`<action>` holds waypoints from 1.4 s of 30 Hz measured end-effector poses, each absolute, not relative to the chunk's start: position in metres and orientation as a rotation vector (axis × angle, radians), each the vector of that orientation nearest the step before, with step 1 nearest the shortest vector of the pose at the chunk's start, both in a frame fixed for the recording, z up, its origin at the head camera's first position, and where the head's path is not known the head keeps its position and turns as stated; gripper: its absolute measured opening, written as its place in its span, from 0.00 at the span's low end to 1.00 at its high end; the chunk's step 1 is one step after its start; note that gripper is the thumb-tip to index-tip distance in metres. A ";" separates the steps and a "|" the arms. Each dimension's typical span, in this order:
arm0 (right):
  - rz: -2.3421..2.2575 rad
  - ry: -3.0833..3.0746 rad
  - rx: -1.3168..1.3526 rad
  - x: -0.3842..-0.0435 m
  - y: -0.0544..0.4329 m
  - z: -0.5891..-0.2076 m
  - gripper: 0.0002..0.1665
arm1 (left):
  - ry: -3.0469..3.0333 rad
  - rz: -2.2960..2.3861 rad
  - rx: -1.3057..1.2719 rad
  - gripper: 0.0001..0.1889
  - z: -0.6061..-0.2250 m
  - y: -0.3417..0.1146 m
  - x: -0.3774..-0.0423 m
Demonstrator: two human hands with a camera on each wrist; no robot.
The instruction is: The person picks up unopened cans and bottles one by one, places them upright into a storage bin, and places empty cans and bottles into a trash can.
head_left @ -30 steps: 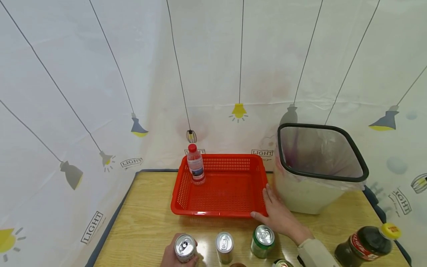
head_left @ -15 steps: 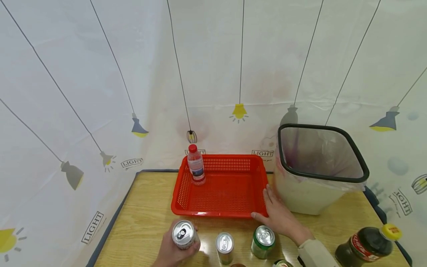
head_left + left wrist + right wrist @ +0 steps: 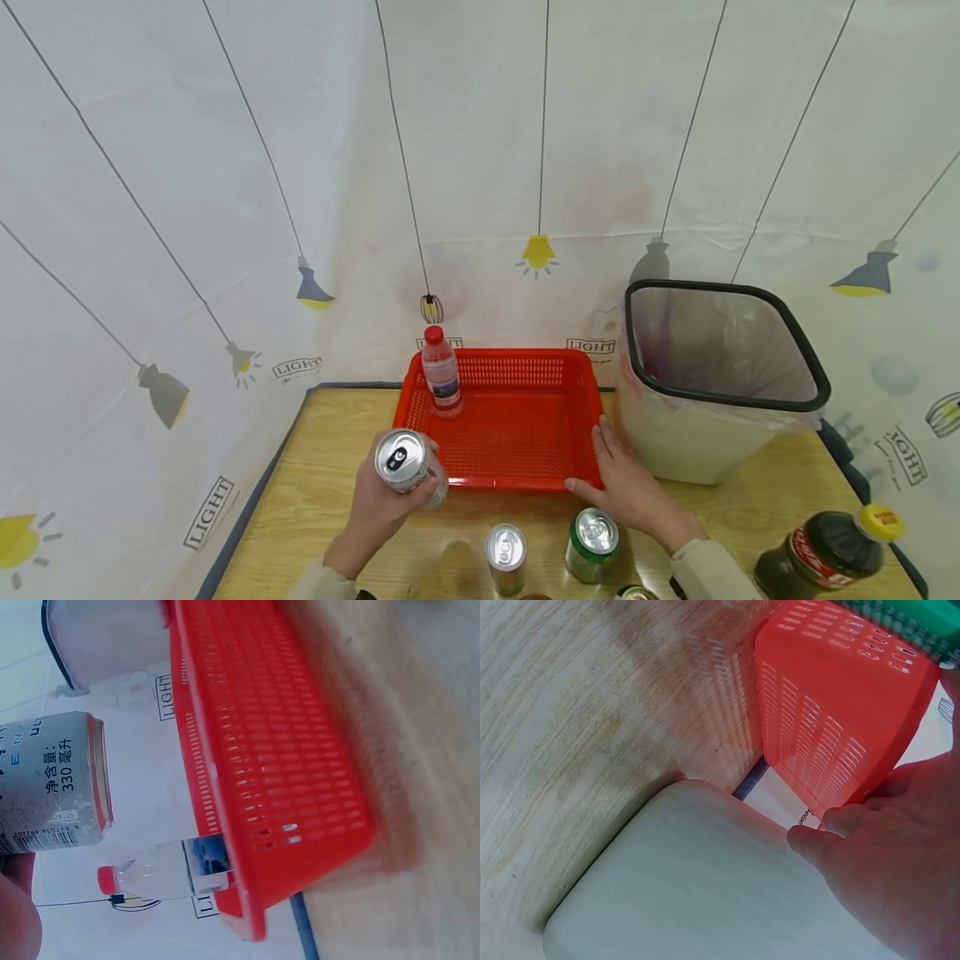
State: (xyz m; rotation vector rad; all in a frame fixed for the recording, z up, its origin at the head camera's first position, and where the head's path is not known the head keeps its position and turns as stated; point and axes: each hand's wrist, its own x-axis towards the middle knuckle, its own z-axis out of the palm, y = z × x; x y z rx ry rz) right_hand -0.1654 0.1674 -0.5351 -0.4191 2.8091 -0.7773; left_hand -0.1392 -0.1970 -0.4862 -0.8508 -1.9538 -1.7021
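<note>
wood table [image 3: 322, 458], lamp-print cloth [image 3: 480, 150] behind; left hand [image 3: 381, 493] grips silver can [image 3: 409, 468]; right hand [image 3: 628, 485], fingers straight, touches red basket [image 3: 517, 425].

A pale waste bin [image 3: 667, 454], black-rimmed and fitted with a see-through liner [image 3: 731, 342], stands on the wood-grain table [image 3: 300, 475] over there. Nearer me there's a yellow-capped cola bottle [image 3: 817, 554], then a green can [image 3: 591, 550] with a slim can [image 3: 506, 562] close by. A clear, red-capped bottle [image 3: 442, 375] stands upright farther back, before a white sheet [image 3: 480, 150] printed with hanging lamps and "LIGHT".
</note>
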 end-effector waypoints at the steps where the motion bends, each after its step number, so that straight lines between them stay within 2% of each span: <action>1: -0.776 2.809 -0.416 -0.165 0.168 -0.535 0.66 | -1.970 -1.696 -0.838 0.31 -0.484 -0.196 -0.142; 11: -0.766 2.818 -0.427 -0.166 0.168 -0.535 0.65 | -2.214 -1.666 -0.467 0.28 -0.471 -0.190 -0.182; 21: -0.774 2.813 -0.428 -0.165 0.167 -0.533 0.62 | -2.334 -1.781 -0.237 0.33 -0.483 -0.179 -0.219; 33: -0.765 2.814 -0.427 -0.165 0.166 -0.533 0.63 | -2.453 -1.754 -0.003 0.39 -0.507 -0.178 -0.244; 42: -0.768 2.822 -0.424 -0.166 0.166 -0.535 0.64 | -2.562 -1.583 0.155 0.36 -0.518 -0.174 -0.255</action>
